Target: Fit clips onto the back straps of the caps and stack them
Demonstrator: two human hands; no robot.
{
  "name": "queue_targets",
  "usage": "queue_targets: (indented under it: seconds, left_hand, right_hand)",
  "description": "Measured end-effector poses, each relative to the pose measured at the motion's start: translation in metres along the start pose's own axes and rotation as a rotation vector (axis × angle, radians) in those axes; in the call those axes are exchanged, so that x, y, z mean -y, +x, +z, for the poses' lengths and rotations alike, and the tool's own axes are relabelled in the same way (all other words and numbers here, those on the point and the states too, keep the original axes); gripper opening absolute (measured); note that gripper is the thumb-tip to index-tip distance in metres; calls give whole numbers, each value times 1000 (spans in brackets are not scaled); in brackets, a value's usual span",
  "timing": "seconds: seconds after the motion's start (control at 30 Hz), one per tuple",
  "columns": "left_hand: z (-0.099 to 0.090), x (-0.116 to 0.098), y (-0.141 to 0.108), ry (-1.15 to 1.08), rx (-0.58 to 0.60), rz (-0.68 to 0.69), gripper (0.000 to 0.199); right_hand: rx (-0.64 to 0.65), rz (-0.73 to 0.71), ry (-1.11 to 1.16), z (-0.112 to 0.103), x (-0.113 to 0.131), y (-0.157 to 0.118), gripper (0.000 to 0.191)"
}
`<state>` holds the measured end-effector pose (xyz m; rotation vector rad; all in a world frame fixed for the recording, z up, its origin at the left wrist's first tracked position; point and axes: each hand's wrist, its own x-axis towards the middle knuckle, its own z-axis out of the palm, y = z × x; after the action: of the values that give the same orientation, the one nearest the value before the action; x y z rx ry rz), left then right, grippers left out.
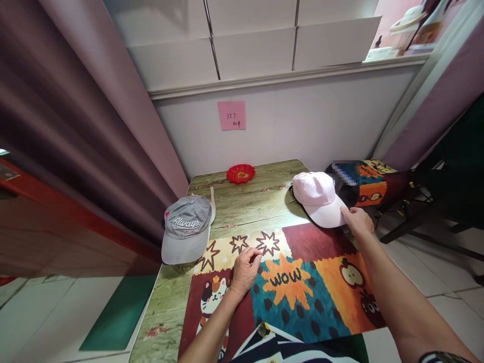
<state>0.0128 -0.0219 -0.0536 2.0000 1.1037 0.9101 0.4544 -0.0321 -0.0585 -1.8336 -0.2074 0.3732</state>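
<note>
My right hand (358, 222) pinches the edge of the brim of a pale pink baseball cap (314, 190), which sits at the table's right side. My left hand (246, 269) is over the patterned mat (302, 322), its fingers curled in towards the thumb and no object visible in them. A grey baseball cap (187, 229) with "Always" lettering rests at the table's left edge, its brim towards me. Behind it a pale strap or brim of another item partly shows.
At the back of the wooden table (257, 201) stands a red scalloped dish (241, 174). A pink paper note (231, 116) is stuck on the white wall behind. Purple curtains (124, 101) hang to the left. On the right are a dark chair (446, 186) and another patterned cloth (372, 176).
</note>
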Motion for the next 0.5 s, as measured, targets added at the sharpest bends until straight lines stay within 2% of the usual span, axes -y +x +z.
queue_targets:
  seconds: [0.1,0.2,0.3,0.37,0.5]
  left_hand:
    - [1,1,0,-6,-1,-2,15]
    - [1,2,0,-9,-3,-2,14]
    - [2,2,-1,-10,-3,2,15]
    - [2,1,-1,-9,-1,0,15]
    - [4,0,-4,-3,-7,-16,16]
  right_hand:
    - [-26,-150,-236,1,6,-5,66]
    - [97,-301,-397,8,7,-17,89]
    - [164,-305,-436,14,7,-28,106]
    - [146,-292,-394,15,5,-32,102]
    - [102,-286,-349,11,-2,-23,72]
